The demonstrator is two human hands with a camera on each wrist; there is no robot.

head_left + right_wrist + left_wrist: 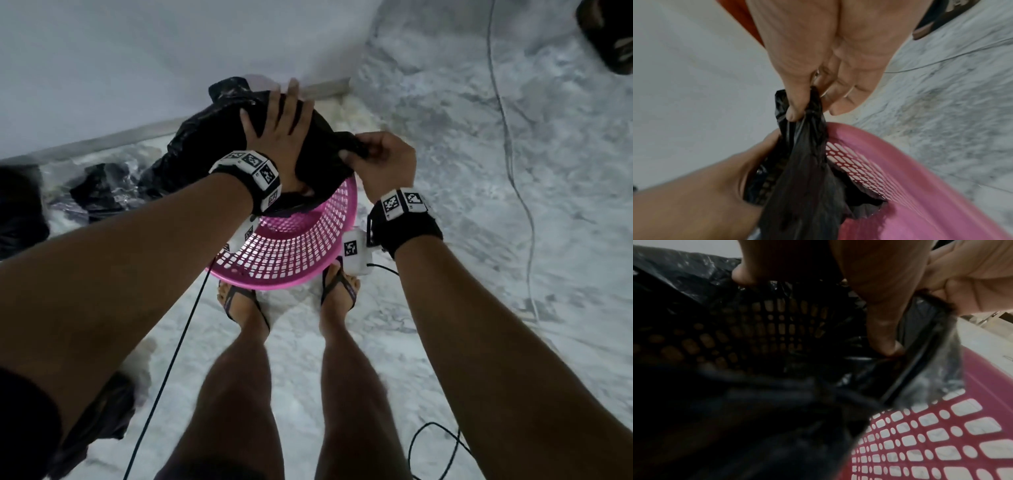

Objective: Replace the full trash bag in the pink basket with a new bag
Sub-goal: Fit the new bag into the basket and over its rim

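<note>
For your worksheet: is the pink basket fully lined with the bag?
No. The bag covers only the far rim; the basket near wall shows bare.

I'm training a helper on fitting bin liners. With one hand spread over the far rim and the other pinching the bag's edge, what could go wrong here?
The right hand pinches only a thin bunch of the black bag, so a hard pull may tear it. Most of the pink basket rim is bare, so the bag could slip off from under the left hand.

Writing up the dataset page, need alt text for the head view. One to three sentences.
Seen from above, a person's right hand pinches the edge of a black trash bag while the left hand lies spread flat on it, over a pink basket at their sandalled feet. More black bags lie on the marble floor by the wall.
</note>
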